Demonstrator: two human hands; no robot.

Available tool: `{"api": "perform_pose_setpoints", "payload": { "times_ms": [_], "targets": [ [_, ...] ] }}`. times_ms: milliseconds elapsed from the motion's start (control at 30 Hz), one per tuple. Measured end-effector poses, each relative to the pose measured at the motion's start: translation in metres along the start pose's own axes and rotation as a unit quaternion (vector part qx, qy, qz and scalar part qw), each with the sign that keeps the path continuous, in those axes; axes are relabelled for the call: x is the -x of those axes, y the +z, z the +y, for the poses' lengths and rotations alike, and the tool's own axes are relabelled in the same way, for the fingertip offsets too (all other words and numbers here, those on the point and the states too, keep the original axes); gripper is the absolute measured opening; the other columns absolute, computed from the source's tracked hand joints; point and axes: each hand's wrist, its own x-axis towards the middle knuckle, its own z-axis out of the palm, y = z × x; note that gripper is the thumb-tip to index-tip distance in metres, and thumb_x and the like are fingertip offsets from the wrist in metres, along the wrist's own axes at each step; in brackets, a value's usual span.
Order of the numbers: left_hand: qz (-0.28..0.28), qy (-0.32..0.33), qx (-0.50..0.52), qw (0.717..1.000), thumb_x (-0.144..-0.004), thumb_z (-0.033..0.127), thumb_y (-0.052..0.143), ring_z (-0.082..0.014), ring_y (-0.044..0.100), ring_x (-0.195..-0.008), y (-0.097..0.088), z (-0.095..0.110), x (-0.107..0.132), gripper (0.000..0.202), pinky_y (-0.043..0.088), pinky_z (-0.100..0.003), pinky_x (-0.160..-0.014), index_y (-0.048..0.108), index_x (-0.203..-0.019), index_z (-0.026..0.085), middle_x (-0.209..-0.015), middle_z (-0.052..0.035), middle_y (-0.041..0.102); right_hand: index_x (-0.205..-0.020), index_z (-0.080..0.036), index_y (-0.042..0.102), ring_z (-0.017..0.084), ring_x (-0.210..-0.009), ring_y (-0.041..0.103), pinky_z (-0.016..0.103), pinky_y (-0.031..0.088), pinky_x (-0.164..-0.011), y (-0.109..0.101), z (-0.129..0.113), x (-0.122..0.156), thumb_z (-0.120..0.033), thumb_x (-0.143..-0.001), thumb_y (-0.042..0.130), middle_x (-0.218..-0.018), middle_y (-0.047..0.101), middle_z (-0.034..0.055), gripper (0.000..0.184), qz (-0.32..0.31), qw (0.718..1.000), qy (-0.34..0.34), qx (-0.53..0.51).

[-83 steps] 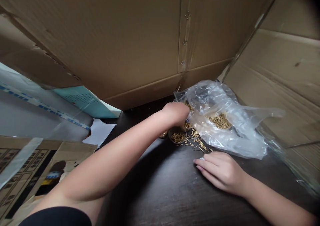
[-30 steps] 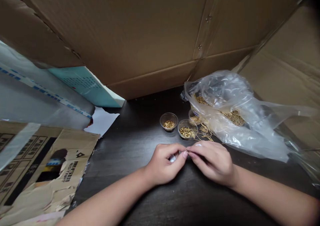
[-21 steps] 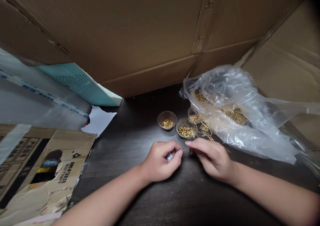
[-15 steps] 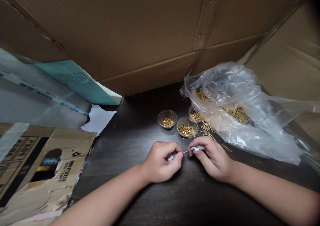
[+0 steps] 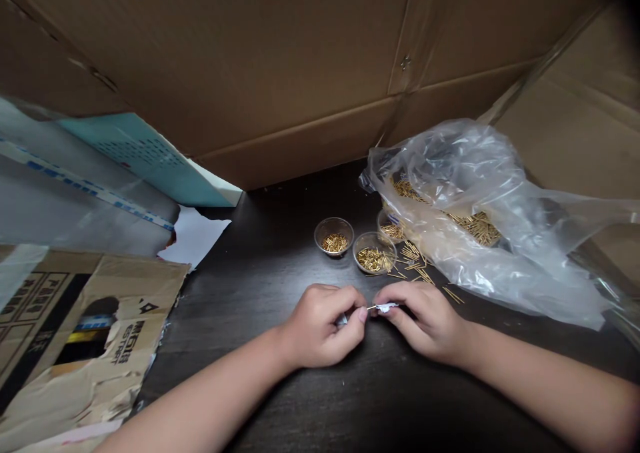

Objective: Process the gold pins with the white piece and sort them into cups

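My left hand (image 5: 330, 326) is closed in a pinch on a thin gold pin (image 5: 371, 307), which points to the right. A scrap of something whitish shows inside its curled fingers. Between the thumb and fingers of my right hand (image 5: 425, 319) is a small crumpled white piece (image 5: 386, 307), perhaps paper or tissue, and the pin's tip meets it. Just beyond the hands stand small clear plastic cups holding short gold pieces: a left cup (image 5: 334, 237), a middle cup (image 5: 375, 253) and a back cup (image 5: 391, 227). Loose gold pins (image 5: 424, 274) lie near my right hand.
A crumpled clear plastic bag (image 5: 480, 173) with many gold pins in it covers the right of the dark table (image 5: 280, 253). Tall cardboard (image 5: 280, 59) walls the back. A torn cardboard box (image 5: 105, 333) and a white paper sheet (image 5: 203, 233) lie at left.
My right hand has brought the white piece left and slightly down, onto the end of the gold pin. My left hand stays nearly still, pinching the pin. The view has shifted slightly.
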Motion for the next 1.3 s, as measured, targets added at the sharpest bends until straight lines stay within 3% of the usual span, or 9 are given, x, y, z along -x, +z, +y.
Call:
{"api": "perform_pose_setpoints", "payload": {
  "times_ms": [433, 700, 933, 1100, 1200, 1300],
  "targets": [
    [-0.083, 0.008, -0.120, 0.989, -0.093, 0.019, 0.049, -0.0129, 0.047, -0.047, -0.004, -0.004, -0.001, 0.017, 0.039, -0.026, -0.052, 0.060, -0.081, 0.018, -0.055, 0.0019, 0.054, -0.103, -0.018, 0.064, 0.017, -0.072, 0.071, 0.028, 0.058, -0.067, 0.000, 0.004, 0.003, -0.013, -0.100, 0.050, -0.084, 0.074, 0.0056, 0.015, -0.062, 0.998, 0.001, 0.028],
    [-0.074, -0.055, -0.089, 0.992, -0.100, 0.021, 0.046, -0.0153, 0.064, -0.059, -0.002, 0.001, -0.001, 0.021, 0.046, -0.025, -0.058, 0.066, -0.099, 0.015, -0.069, -0.0035, 0.069, -0.105, -0.019, 0.066, 0.018, -0.078, 0.074, 0.030, 0.061, -0.073, 0.001, 0.001, 0.003, -0.012, -0.100, 0.053, -0.090, 0.077, 0.0063, 0.015, -0.014, 0.997, -0.001, 0.070],
    [-0.080, -0.008, -0.145, 0.986, -0.098, 0.018, 0.045, -0.0169, 0.060, -0.054, -0.002, -0.002, -0.002, 0.022, 0.043, -0.028, -0.055, 0.065, -0.092, 0.014, -0.065, -0.0045, 0.067, -0.103, -0.016, 0.064, 0.019, -0.070, 0.069, 0.032, 0.056, -0.065, 0.002, -0.003, 0.003, -0.015, -0.102, 0.047, -0.085, 0.075, 0.0082, 0.018, -0.041, 0.987, -0.008, 0.156],
    [-0.109, 0.026, -0.203, 0.973, -0.095, 0.017, 0.047, -0.0159, 0.052, -0.047, -0.002, -0.003, -0.003, 0.022, 0.040, -0.029, -0.054, 0.062, -0.079, 0.015, -0.055, -0.0011, 0.059, -0.090, -0.016, 0.064, 0.017, -0.063, 0.060, 0.031, 0.048, -0.061, 0.001, 0.000, 0.002, -0.013, -0.101, 0.044, -0.071, 0.065, 0.0042, 0.023, -0.083, 0.984, -0.029, 0.152],
    [-0.119, 0.040, -0.230, 0.965, -0.095, 0.018, 0.048, -0.0164, 0.054, -0.048, -0.007, 0.002, -0.005, 0.019, 0.039, -0.030, -0.054, 0.064, -0.085, 0.015, -0.057, -0.0009, 0.060, -0.083, -0.018, 0.061, 0.017, -0.059, 0.054, 0.031, 0.044, -0.059, 0.000, 0.000, 0.001, -0.014, -0.100, 0.044, -0.066, 0.060, 0.0020, 0.025, -0.085, 0.988, -0.020, 0.127],
    [-0.079, 0.041, -0.242, 0.966, -0.095, 0.027, 0.053, -0.0173, 0.059, -0.054, -0.021, 0.014, -0.013, 0.019, 0.040, -0.030, -0.053, 0.065, -0.100, 0.013, -0.066, -0.0027, 0.067, -0.081, -0.019, 0.060, 0.016, -0.057, 0.052, 0.031, 0.043, -0.058, -0.001, -0.001, -0.001, -0.015, -0.100, 0.045, -0.065, 0.058, 0.0008, 0.024, -0.066, 0.994, -0.012, 0.085]
  ]
}}
